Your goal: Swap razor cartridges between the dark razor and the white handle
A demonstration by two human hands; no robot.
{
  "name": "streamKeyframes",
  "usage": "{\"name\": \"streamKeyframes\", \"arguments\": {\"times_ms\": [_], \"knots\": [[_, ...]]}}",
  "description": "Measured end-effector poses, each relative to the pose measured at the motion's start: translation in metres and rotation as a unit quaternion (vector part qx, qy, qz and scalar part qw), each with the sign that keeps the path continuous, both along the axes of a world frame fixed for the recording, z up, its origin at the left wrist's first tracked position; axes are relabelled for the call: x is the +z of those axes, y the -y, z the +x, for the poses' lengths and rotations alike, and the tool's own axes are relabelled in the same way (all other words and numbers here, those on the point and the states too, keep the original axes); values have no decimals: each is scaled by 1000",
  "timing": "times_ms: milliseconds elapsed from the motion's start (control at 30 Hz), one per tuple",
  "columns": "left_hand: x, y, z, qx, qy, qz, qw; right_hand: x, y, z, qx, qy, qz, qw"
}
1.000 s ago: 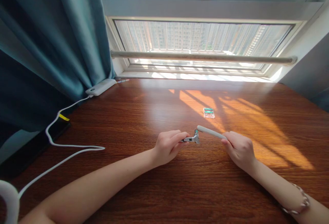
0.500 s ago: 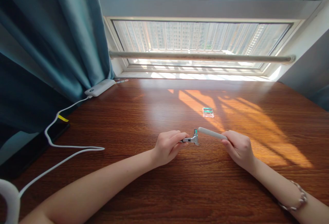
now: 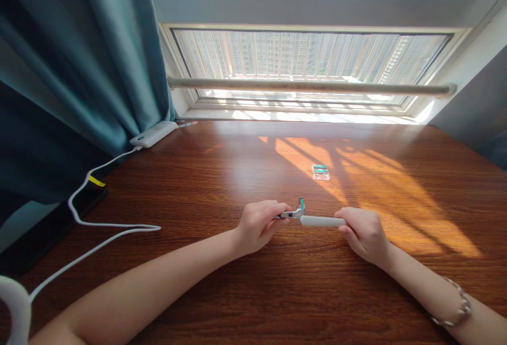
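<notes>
My left hand [image 3: 259, 227] is closed around the handle of a silver razor [image 3: 295, 213], whose head with a green strip stands out to the right of the fingers. My right hand [image 3: 366, 232] grips one end of a slim, pale grey stick with a rounded tip [image 3: 321, 221]; its kind cannot be made out. The stick lies nearly level, its tip at the lower part of the razor head, though whether they touch is unclear. Beyond both hands, a small clear case [image 3: 320, 173] with green-striped razor cartridges rests on the wooden table [image 3: 222, 176].
A white box-like device [image 3: 153, 134] sits at the table's back left against the blue curtain [image 3: 119, 59]. Its white cable [image 3: 114, 225] winds along the left side, past a dark flat object [image 3: 47, 229]. A window with a horizontal rail [image 3: 301, 86] rises behind the table.
The stick's tip has swung down and a little left, from above the razor head's right side to its lower part. My left hand and the razor have hardly moved.
</notes>
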State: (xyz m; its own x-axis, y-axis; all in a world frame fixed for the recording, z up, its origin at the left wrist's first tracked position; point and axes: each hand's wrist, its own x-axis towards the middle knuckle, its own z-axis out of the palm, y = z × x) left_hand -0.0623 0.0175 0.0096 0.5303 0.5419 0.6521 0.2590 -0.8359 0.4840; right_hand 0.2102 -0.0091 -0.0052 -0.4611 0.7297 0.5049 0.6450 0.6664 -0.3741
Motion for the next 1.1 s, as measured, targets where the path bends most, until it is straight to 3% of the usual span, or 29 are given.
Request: {"name": "streamKeyframes", "arguments": {"times_ms": [167,333,500,633,800,933,1100], "knots": [[-1,0,0,2,-1,-3,1000,0,0,-2,-63,1,-17,998],[-3,-1,-1,4,-1,-4,1000,0,1,-4,-10,-6,-27,1000],[-3,-1,0,14,2,-11,1000,1,2,-4,-58,3,-39,998],[-3,0,0,8,4,-25,1000,1,2,-5,-18,0,-59,998],[-3,0,1,14,7,-27,1000,0,0,-5,-49,6,-60,997],[-2,0,1,8,2,-38,999,0,0,-5,-9,3,-90,996],[0,0,1,9,-5,-55,998,0,0,-6,-50,6,-81,995]]}}
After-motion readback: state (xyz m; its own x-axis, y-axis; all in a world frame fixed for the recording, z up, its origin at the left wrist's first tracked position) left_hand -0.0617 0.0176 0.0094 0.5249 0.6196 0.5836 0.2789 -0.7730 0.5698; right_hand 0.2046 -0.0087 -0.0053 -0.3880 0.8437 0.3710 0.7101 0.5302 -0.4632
